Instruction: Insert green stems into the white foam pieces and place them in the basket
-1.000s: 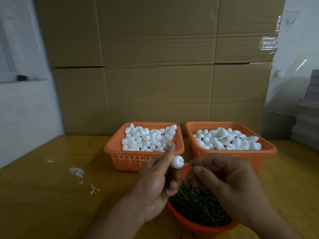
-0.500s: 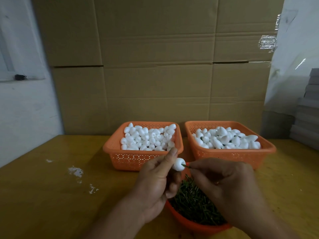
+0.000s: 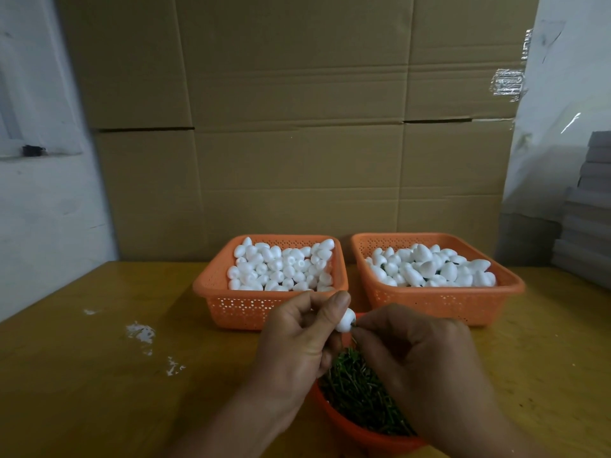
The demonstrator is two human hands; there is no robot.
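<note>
My left hand [image 3: 297, 338] pinches a small white foam piece [image 3: 345, 320] between thumb and forefinger, just above an orange bowl [image 3: 360, 434] full of green stems [image 3: 360, 391]. My right hand [image 3: 420, 361] pinches a green stem at the foam piece's right end; only a sliver of the stem shows there, dark against the foam. Behind the hands stand two orange baskets: the left basket [image 3: 211, 289] holds plain foam pieces, the right basket [image 3: 509, 289] holds larger-looking foam pieces with bits of green between them.
The yellow wooden table [image 3: 99, 375] has white foam crumbs [image 3: 140, 332] on its left part. Large cardboard sheets [image 3: 297, 127] stand right behind the baskets. A stack of grey boards [image 3: 588, 209] sits at the far right.
My right hand has moved left and closed in on the foam piece, and the visible length of stem has shrunk. My left hand and the foam piece have stayed nearly still.
</note>
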